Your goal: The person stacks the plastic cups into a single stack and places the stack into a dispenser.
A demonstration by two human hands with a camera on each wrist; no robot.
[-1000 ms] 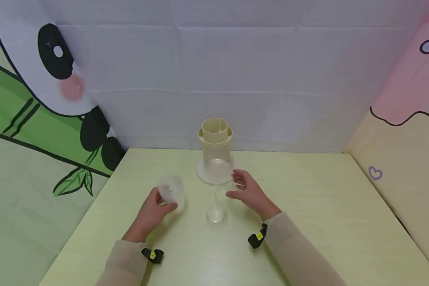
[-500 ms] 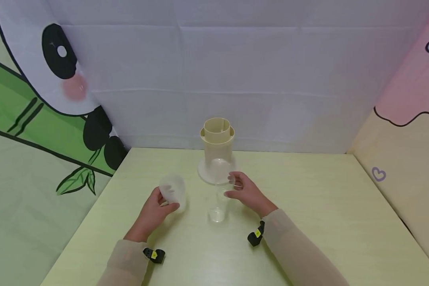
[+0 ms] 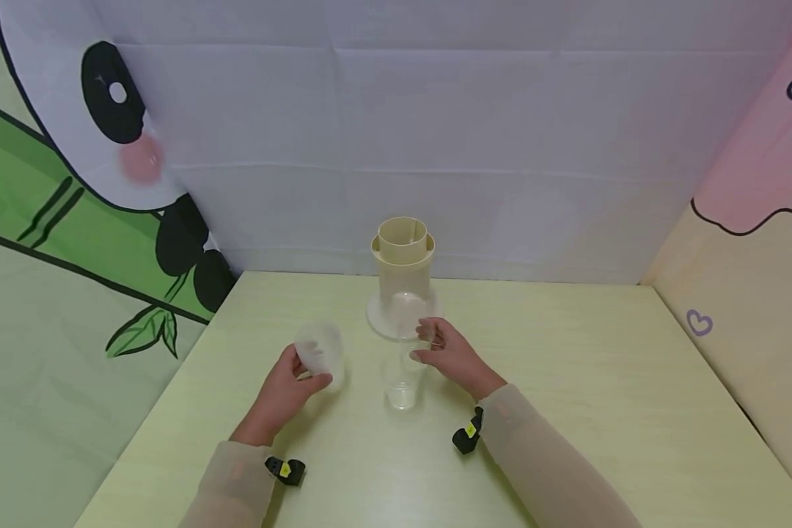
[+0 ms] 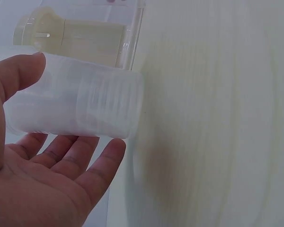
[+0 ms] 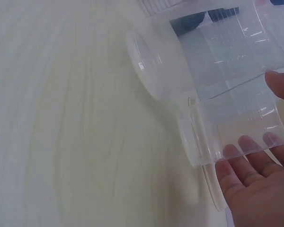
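L hand (image 3: 287, 387) holds the cloudy cup (image 3: 320, 346) & R hand (image 3: 452, 357) is curled round the clear cup (image 3: 402, 394) on the tabletop (image 3: 587, 367), nr the tall tub (image 3: 404, 277), so prob grab step, & next move prob needs a soft, steady squeeze.

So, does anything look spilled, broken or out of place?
Nothing stands out. The cream cylinder stands upright, the left hand holds a frosted container, and no spill or crack shows; the clear containers are too faint to check closely.
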